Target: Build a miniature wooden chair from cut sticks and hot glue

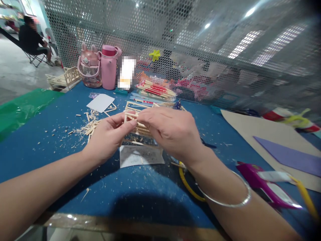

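Stick frame (129,115), centre frame: pinched by left hand (107,134), its top fingered by right hand (170,130); right grip unclear.

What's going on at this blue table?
The left hand and right hand are both at a small frame of thin wooden sticks, fingertips pinching near its upper left corner. Cut stick pieces and crumbs lie to the left. Yellow-handled scissors, or a similar tool, lie partly under the right forearm.

2 hands (105,137) (173,130), 2 pink bottles (90,68) (109,72), 1 bangle (233,206), 1 yellow star (155,55), 1 purple sheet (291,157)
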The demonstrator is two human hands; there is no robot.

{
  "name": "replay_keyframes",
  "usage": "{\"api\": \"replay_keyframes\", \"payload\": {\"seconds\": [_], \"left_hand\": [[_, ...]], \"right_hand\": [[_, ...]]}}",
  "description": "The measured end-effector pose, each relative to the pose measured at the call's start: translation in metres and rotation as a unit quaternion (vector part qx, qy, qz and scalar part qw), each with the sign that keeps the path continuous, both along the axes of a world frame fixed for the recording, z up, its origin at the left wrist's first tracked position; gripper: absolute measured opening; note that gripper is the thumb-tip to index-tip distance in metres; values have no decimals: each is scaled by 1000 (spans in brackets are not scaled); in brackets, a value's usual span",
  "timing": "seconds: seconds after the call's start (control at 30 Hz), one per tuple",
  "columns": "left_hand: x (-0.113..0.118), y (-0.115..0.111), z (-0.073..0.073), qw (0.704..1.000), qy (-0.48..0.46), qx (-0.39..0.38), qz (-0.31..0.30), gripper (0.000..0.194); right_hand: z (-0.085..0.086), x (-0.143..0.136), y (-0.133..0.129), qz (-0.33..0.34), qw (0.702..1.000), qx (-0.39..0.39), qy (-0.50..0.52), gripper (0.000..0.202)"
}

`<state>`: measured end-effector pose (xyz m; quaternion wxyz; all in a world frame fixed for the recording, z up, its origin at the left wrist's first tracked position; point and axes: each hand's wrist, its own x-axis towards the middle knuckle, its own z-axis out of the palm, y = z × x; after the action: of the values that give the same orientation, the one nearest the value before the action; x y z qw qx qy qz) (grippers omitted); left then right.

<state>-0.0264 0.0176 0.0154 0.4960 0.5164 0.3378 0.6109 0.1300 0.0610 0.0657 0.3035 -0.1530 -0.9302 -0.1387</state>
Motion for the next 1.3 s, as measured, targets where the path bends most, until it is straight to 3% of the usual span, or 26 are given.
{"api": "replay_keyframes", "payload": {"seconds": [0.2, 0.37, 0.57, 0.77, 0.97, 1.3], "left_hand": [[1, 0, 1, 1000, 5, -8, 7, 17], [3, -1, 1, 998, 31, -35, 49, 18], [4, -3, 2, 997, 18, -60, 47, 21], [3, -4, 4, 996, 49, -42, 56, 25], [1, -2, 1, 998, 22, -34, 37, 21], [-9, 3, -1, 1000, 16, 4, -9, 29]], "right_hand": [[-1, -1, -1, -13, 1000, -14, 23, 25], [0, 0, -3, -20, 995, -76, 58, 12], [9, 0, -7, -21, 979, -179, 97, 28], [4, -1, 1, 32, 989, -101, 101, 9], [0, 1, 6, 35, 998, -20, 50, 19], [1, 2, 8, 3, 999, -10, 33, 21]]}}
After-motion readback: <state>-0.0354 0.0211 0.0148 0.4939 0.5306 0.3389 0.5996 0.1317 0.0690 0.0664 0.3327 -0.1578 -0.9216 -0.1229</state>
